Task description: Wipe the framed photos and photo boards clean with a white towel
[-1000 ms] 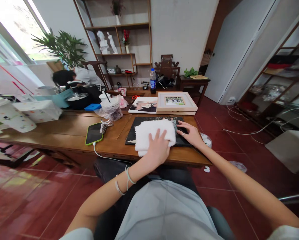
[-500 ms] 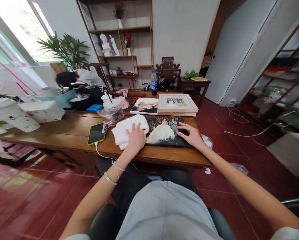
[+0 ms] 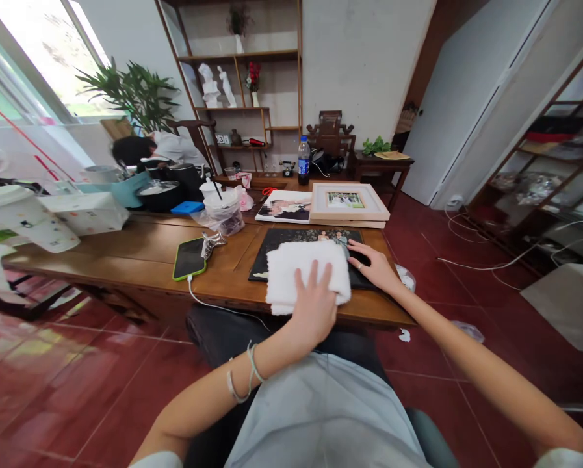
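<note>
My left hand presses down on a folded white towel, its fingers spread over the cloth and holding it. Under the towel lies a dark wedding photo panel, flat near the table's front edge. The towel hides most of the pictured couple, and it hangs slightly past the panel's near side. At the panel's right end, my right hand rests with fingers stretched out, touching the surface. A ring shows on one of its fingers.
Behind the panel sit a pale picture frame and a white photo board. To the left lie a phone on a cable, a bagged drink cup and a paper cup. Beyond them, a person leans on the table.
My left hand has swept the towel rightward and toward me across the panel. The panel's left part is uncovered now, its middle covered. My right hand has stayed in place.
</note>
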`<state>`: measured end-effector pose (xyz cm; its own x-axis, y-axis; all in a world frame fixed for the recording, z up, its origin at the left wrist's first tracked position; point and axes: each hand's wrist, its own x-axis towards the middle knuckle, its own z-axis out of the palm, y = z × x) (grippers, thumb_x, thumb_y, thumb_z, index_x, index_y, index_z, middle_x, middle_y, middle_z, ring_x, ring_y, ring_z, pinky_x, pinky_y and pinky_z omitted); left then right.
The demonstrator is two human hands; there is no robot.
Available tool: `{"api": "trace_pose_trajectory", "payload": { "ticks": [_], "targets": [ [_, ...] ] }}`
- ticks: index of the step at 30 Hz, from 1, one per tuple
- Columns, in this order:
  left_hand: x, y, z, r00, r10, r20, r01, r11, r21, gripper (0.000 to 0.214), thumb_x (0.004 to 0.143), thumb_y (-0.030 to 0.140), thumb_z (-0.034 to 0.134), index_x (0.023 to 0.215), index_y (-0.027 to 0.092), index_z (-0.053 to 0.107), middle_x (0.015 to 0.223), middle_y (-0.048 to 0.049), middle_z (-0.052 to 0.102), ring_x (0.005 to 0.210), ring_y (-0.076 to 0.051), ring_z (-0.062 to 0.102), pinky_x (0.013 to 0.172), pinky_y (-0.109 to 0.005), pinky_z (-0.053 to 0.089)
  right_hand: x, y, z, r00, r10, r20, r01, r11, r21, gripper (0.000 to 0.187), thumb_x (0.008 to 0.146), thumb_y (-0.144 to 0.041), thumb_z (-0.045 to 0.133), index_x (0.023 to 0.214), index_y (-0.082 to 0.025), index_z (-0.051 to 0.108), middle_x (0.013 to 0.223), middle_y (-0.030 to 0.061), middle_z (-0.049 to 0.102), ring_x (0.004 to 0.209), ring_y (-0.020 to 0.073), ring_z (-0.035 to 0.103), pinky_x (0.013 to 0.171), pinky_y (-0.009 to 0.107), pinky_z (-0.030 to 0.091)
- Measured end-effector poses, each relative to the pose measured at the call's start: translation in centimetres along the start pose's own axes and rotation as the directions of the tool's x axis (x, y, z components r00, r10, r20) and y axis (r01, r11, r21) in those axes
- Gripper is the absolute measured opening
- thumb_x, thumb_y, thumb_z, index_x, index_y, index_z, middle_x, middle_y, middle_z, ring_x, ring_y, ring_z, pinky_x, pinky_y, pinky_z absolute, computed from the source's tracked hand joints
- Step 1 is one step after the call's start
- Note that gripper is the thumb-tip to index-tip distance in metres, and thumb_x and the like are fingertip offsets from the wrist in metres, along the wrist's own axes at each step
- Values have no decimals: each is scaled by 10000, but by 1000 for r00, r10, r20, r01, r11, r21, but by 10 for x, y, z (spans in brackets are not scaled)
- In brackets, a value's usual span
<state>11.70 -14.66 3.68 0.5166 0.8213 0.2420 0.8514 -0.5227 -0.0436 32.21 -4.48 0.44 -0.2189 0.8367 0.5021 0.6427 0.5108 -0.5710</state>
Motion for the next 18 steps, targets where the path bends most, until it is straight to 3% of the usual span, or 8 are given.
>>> {"api": "trace_pose_trajectory", "payload": {
  "ticks": [3, 5, 11, 18],
  "targets": [
    [6, 11, 1, 990, 137, -39, -140, 988, -72, 280, 857, 265, 492, 1015, 187, 709, 1502, -75, 342, 1380, -374, 250, 1063, -653, 253, 1, 4, 0, 999, -3, 42, 1, 1000, 27, 378, 754, -192, 578, 1114, -233, 687, 1269, 67, 616, 1214, 269, 538, 1057, 458, 397],
    [14, 8, 3, 988, 146, -59, -151, 983, -100, 286, 861, 268, 487, 1036, 187, 698, 1493, -68, 360, 1375, -358, 272, 1067, -649, 255, 1, 5, 0, 999, -9, 51, 8, 999, 33, 394, 756, -182, 561, 1127, -236, 680, 1263, 62, 621, 1225, 266, 528, 1056, 456, 398],
    [28, -28, 7, 999, 32, -43, -38, 991, -129, 290, 875, 229, 462, 1070, 195, 674, 1457, -55, 419, 1372, -323, 307, 1069, -631, 272, 1, 2, 5, 999, -43, 19, 44, 999, -13, 317, 832, -268, 554, 1120, -228, 682, 1243, 79, 632, 1220, 254, 533, 1081, 466, 370],
    [-11, -81, 3, 991, -132, -37, 129, 989, -71, 273, 878, 211, 441, 982, 186, 693, 1453, -46, 421, 1373, -314, 315, 1069, -611, 295, 0, 0, 5, 999, -40, 5, 40, 999, 1, 289, 844, -289, 570, 1101, -229, 690, 1237, 82, 635, 1216, 254, 537, 1076, 471, 382]
  ]
}}
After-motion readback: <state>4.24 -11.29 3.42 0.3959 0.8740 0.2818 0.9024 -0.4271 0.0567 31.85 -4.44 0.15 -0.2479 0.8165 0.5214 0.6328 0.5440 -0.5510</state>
